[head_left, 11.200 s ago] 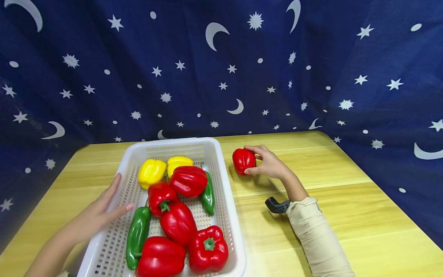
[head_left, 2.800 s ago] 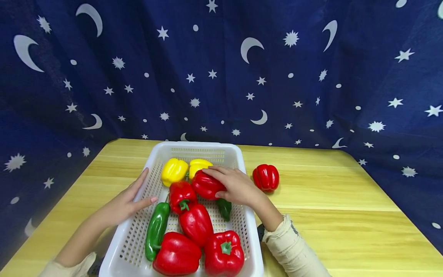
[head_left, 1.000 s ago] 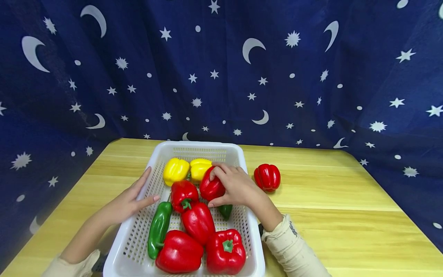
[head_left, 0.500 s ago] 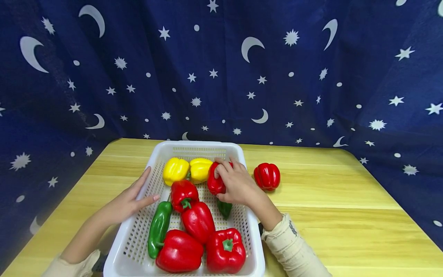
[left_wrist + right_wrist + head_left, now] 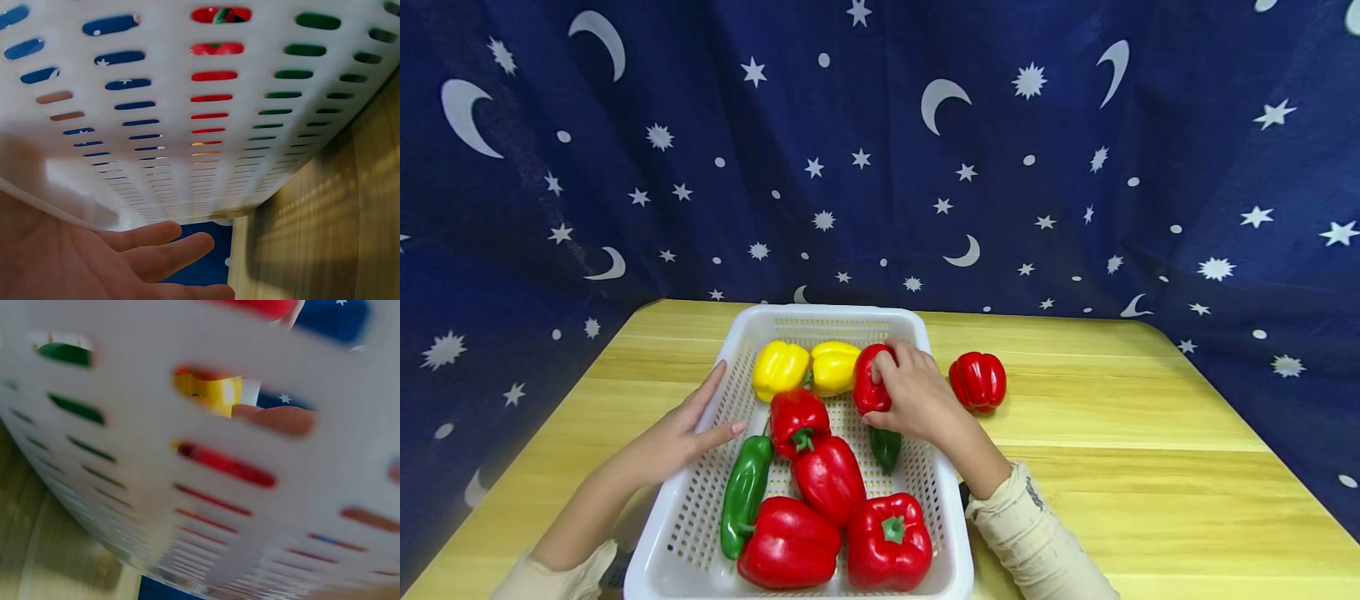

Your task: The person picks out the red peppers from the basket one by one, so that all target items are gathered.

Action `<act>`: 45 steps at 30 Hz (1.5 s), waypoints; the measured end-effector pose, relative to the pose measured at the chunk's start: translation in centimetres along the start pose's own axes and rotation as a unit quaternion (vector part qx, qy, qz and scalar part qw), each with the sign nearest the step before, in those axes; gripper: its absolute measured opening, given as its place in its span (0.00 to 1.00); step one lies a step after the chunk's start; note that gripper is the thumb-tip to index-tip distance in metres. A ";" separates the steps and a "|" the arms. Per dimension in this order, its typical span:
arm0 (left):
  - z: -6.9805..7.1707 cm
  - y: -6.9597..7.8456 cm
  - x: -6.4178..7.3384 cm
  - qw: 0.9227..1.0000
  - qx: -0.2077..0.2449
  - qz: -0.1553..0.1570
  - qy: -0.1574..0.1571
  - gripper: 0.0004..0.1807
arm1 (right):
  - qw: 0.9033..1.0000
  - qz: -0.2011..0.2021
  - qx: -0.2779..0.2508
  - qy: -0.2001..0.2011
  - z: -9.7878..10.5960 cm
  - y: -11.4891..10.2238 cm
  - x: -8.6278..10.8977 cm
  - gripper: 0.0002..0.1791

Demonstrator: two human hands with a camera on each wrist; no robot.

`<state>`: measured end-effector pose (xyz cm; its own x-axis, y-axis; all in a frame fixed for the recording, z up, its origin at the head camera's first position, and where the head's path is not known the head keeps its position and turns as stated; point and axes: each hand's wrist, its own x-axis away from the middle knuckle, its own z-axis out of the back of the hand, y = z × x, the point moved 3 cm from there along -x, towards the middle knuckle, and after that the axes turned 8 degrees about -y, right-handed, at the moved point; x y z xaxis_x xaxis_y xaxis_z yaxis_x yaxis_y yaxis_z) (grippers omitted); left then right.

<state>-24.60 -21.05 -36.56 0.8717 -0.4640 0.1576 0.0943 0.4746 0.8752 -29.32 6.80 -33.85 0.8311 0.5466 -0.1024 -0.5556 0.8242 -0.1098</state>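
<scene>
In the head view my right hand (image 5: 919, 395) grips a red bell pepper (image 5: 869, 382) in the far right part of a white perforated plastic basket (image 5: 957, 533). Fingers cover its right side, and the thumb is at its near end. A green pepper (image 5: 886, 448) lies just below, partly hidden by that hand. My left hand (image 5: 679, 440) rests at the basket's left rim, thumb over the inside; the left wrist view shows its straight fingers (image 5: 169, 256) outside the wall. Two yellow bell peppers, one (image 5: 781, 371) left of the other (image 5: 834, 368), lie beside the held pepper.
Several more red bell peppers (image 5: 829, 482) and a long green pepper (image 5: 747, 497) lie in the basket's middle and near part. Another red bell pepper (image 5: 977, 381) sits on the wooden table (image 5: 1120, 467), right of the basket. A blue star-patterned curtain (image 5: 880, 167) hangs behind.
My right hand has shifted the red bell pepper rightward, away from the other reds, and turned it to stand lengthwise beside the yellow one. My left hand has stayed on the rim.
</scene>
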 end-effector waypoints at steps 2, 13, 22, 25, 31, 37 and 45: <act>0.0 0.0 0.0 1.000 0.001 0.000 0.001 0.49 | 1.000 0.001 0.003 0.005 0.0 0.0 0.0 0.26; -0.1 0.0 0.0 1.000 0.001 -0.005 0.000 0.49 | 0.999 0.026 -0.040 0.005 0.0 0.3 -0.1 0.29; -0.1 0.0 -0.1 1.000 0.002 -0.003 -0.001 0.49 | 0.978 0.072 -0.194 -0.009 0.8 1.0 0.7 0.30; -0.1 0.0 -0.1 1.000 0.001 -0.004 0.001 0.49 | 0.972 0.090 -0.217 0.002 1.4 1.3 1.1 0.31; -0.1 0.1 -0.1 1.000 0.005 -0.008 -0.001 0.49 | 0.970 0.094 -0.222 0.018 2.7 2.1 1.7 0.36; -0.1 0.2 0.0 1.000 0.002 -0.006 0.000 0.49 | 0.967 0.103 -0.231 0.039 3.7 3.0 2.5 0.36; -0.1 0.3 0.1 1.000 -0.004 -0.007 0.002 0.49 | 0.957 0.109 -0.262 0.069 4.7 4.0 3.2 0.35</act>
<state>-24.46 -20.89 -36.28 0.8723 -0.4674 0.1436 0.1098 0.4734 0.8740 -28.74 12.57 -29.96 0.7029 0.6425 -0.3051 -0.6817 0.4861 -0.5469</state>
